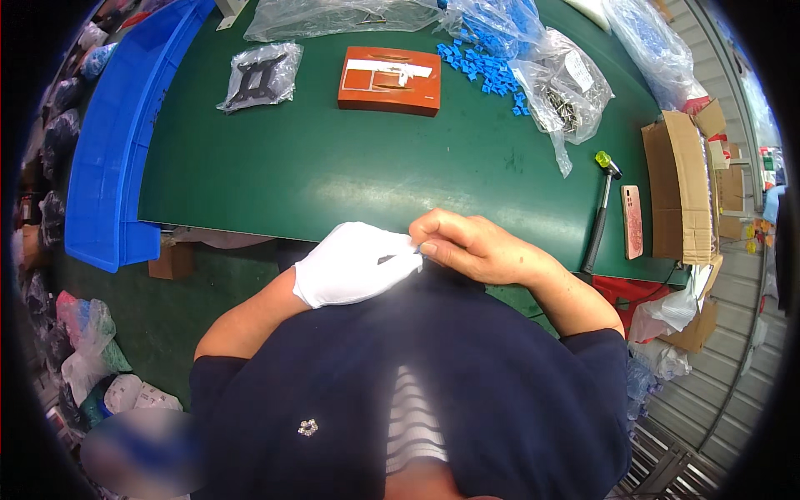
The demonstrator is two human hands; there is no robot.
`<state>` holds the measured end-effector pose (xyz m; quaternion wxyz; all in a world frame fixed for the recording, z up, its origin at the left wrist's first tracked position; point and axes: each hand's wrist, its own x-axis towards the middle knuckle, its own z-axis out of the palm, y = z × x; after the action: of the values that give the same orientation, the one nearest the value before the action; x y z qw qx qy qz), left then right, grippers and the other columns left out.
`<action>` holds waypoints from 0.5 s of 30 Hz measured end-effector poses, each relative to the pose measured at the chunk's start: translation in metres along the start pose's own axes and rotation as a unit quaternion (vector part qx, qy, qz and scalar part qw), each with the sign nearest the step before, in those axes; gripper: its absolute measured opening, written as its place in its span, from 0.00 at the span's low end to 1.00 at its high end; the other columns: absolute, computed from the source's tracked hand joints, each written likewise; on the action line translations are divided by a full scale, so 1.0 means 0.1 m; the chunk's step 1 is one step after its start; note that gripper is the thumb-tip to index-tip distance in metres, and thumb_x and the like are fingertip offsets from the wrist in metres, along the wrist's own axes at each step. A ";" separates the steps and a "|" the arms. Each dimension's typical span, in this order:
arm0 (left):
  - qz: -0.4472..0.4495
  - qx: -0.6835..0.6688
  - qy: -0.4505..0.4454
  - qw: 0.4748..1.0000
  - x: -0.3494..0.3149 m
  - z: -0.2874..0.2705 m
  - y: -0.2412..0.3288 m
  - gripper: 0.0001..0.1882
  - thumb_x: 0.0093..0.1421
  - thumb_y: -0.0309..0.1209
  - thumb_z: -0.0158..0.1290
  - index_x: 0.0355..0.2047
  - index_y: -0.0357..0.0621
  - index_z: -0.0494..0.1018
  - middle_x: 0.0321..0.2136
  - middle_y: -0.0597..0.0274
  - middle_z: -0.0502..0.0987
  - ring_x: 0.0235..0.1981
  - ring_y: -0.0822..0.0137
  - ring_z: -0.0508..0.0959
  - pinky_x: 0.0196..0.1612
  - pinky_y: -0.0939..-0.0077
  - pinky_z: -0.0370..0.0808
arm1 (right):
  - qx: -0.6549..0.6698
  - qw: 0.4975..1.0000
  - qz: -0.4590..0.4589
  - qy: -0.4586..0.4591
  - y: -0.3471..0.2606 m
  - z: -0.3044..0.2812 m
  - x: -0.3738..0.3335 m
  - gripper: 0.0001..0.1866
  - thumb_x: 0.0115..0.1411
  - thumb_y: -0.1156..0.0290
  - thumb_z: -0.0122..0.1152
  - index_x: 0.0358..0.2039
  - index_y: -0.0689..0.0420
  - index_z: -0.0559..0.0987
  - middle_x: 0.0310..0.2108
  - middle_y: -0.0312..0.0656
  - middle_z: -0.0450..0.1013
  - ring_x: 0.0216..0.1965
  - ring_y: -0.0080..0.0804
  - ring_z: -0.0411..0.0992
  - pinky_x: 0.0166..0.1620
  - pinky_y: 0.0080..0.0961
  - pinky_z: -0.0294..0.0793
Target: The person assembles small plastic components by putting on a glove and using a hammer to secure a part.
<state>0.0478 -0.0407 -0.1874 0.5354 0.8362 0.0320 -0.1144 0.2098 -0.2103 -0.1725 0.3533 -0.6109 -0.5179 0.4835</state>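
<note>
My left hand (354,265), in a white glove, and my bare right hand (479,248) meet at the near edge of the green table (333,158). Thumbs and fingers of both are pinched together, fingertips touching. Whatever they hold between them is too small and too hidden to make out. Beyond them on the table lies a reddish-brown box (358,102) with a white picture on its top. To its left is a clear bag with a black frame-shaped part (260,77). On its right side, small blue plastic pieces (492,73) are heaped loosely.
A clear bag of metal parts (568,104) sits beside the blue pieces. Along the right lie a mallet (597,221) with a yellow-green end, a pink phone (632,221) and an open cardboard box (673,187). A long blue bin (107,158) borders the table's left.
</note>
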 end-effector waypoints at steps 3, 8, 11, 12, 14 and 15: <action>0.002 -0.002 -0.001 1.000 0.00 -0.01 0.02 0.13 0.66 0.39 0.48 0.33 0.45 0.77 0.27 0.51 0.78 0.28 0.48 0.77 0.33 0.61 0.73 | -0.003 1.000 0.000 -0.002 0.01 -0.03 0.00 0.09 0.70 0.70 0.49 0.49 0.56 0.71 0.43 0.40 0.75 0.44 0.36 0.75 0.50 0.32 0.72; 0.018 0.002 0.000 1.000 0.01 0.00 0.00 0.13 0.65 0.39 0.49 0.33 0.44 0.77 0.27 0.51 0.78 0.27 0.47 0.77 0.32 0.60 0.73 | -0.033 0.999 -0.038 0.017 0.04 0.01 0.00 0.08 0.70 0.70 0.49 0.47 0.55 0.71 0.41 0.41 0.76 0.43 0.40 0.76 0.47 0.35 0.74; 0.022 0.002 0.009 1.000 0.00 0.02 -0.02 0.12 0.65 0.38 0.49 0.33 0.44 0.77 0.26 0.50 0.78 0.27 0.47 0.77 0.32 0.60 0.73 | -0.044 0.999 -0.032 0.006 0.03 0.00 0.01 0.08 0.70 0.71 0.49 0.47 0.55 0.71 0.42 0.42 0.76 0.43 0.43 0.76 0.46 0.37 0.74; 0.022 0.002 0.009 1.000 0.00 0.02 -0.03 0.12 0.65 0.38 0.49 0.33 0.44 0.77 0.26 0.50 0.78 0.27 0.47 0.77 0.32 0.60 0.73 | -0.044 0.999 -0.032 0.006 0.02 0.00 0.00 0.08 0.70 0.71 0.49 0.47 0.55 0.71 0.42 0.42 0.76 0.43 0.43 0.76 0.46 0.37 0.74; 0.024 0.015 -0.008 1.000 0.01 0.01 -0.03 0.12 0.65 0.38 0.50 0.34 0.44 0.78 0.26 0.50 0.78 0.27 0.47 0.77 0.32 0.60 0.73 | -0.036 0.999 -0.014 0.003 0.01 0.02 -0.01 0.07 0.70 0.72 0.50 0.46 0.58 0.73 0.42 0.42 0.76 0.44 0.41 0.76 0.47 0.32 0.74; 0.024 0.014 -0.008 1.000 0.01 0.01 -0.04 0.12 0.65 0.38 0.50 0.34 0.44 0.78 0.26 0.50 0.78 0.27 0.47 0.77 0.32 0.60 0.73 | -0.036 0.999 -0.014 0.003 0.01 0.03 -0.02 0.07 0.70 0.72 0.50 0.46 0.58 0.73 0.42 0.42 0.76 0.44 0.41 0.76 0.47 0.32 0.74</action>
<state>0.0473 -0.0402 -0.1919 0.5261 0.8434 0.0060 -0.1089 0.2073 -0.2127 -0.1743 0.3397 -0.6174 -0.5421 0.4578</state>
